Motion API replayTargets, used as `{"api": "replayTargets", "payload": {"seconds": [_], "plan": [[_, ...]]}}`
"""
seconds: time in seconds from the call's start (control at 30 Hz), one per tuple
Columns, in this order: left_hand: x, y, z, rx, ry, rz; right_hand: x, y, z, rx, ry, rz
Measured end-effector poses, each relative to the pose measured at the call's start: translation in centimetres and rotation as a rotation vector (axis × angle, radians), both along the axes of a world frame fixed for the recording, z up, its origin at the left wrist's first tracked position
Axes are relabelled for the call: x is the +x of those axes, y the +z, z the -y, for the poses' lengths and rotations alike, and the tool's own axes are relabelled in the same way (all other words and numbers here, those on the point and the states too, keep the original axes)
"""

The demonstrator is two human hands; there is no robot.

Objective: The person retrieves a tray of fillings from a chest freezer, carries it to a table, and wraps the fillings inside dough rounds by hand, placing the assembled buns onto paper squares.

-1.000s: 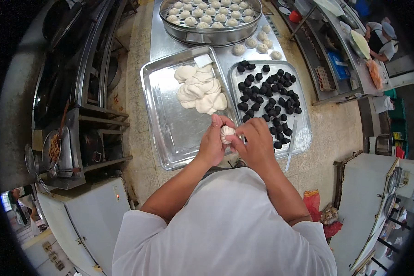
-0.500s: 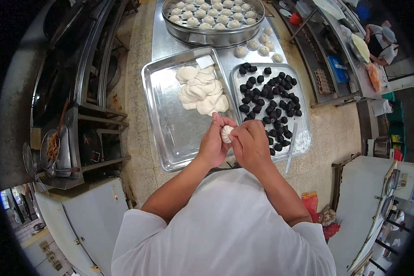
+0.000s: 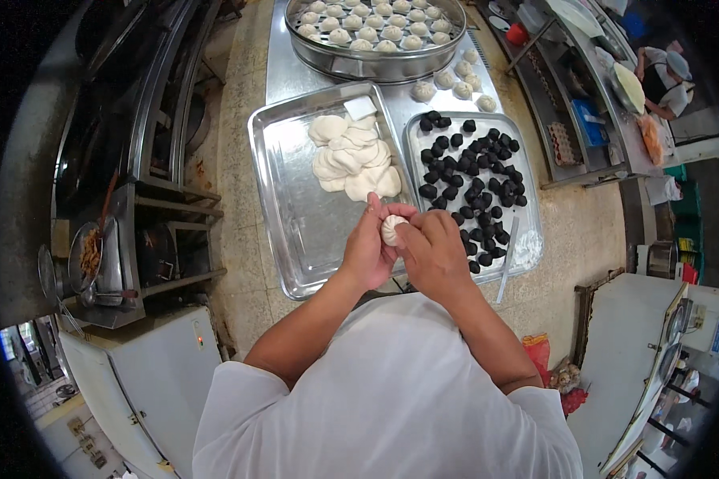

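Note:
A small pleated bun (image 3: pixel 391 230) of white dough sits between my hands, over the near edge of the trays. My left hand (image 3: pixel 367 247) cups it from the left and below, thumb pointing away from me. My right hand (image 3: pixel 433 251) pinches the pleats at its top. Beyond my left hand lies a pile of flat dough wrappers (image 3: pixel 351 160) in a deep metal tray (image 3: pixel 303 239). Black filling balls (image 3: pixel 475 164) are scattered over a second tray (image 3: pixel 527 247), right of my hands. Whether the bun holds filling is hidden.
At the far end of the table stands a round steamer (image 3: pixel 375 60) full of pleated buns. Several more buns (image 3: pixel 463 89) rest beside it. A pale flat stick (image 3: pixel 507 259) leans over the right tray's edge. Another person (image 3: pixel 667 80) works at the far right shelves (image 3: pixel 567 128).
My right fingers have shifted slightly on the bun, and more of its pleated top shows. The left hand still cups it. The whole view has moved a little.

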State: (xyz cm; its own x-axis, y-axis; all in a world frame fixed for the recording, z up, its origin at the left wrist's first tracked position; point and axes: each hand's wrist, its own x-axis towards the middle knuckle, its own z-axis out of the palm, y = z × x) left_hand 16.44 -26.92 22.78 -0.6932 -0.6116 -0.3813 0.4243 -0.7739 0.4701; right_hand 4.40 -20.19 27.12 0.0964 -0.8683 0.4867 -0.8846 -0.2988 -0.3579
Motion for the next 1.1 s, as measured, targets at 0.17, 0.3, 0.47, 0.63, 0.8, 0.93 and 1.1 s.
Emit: {"api": "replayTargets", "payload": {"seconds": [0.17, 0.3, 0.47, 0.63, 0.8, 0.93, 1.1], "plan": [[0.8, -0.1, 0.1, -0.009, 0.0, -0.022, 0.3, 0.1, 0.1, 0.094, 0.008, 0.123], [0.9, -0.1, -0.4, -0.055, -0.101, -0.034, -1.1, -2.1, 0.3, 0.126, -0.01, 0.275], [1.1, -0.6, -0.7, -0.196, -0.204, 0.003, -3.4, -4.9, -1.1, 0.475, 0.038, 1.106], [1.3, -2.6, 2.8, -0.305, -0.166, 0.311, -4.5, -3.1, -2.7, 0.49, 0.121, 1.904], [-0.7, -5.1, 12.5, -0.689, -0.065, 0.656, -6.1, -4.8, -6.7, 0.448, -0.037, 1.826], [-1.4, -9.5, 24.0, -1.127, -0.113, 1.023, -6.1, -3.9, -9.4, 0.392, -0.176, 1.886], [-5.5, -12.9, 31.4, -1.094, -0.158, 1.186, -7.4, -5.1, -14.0, 0.134, -0.439, 2.0]]}}
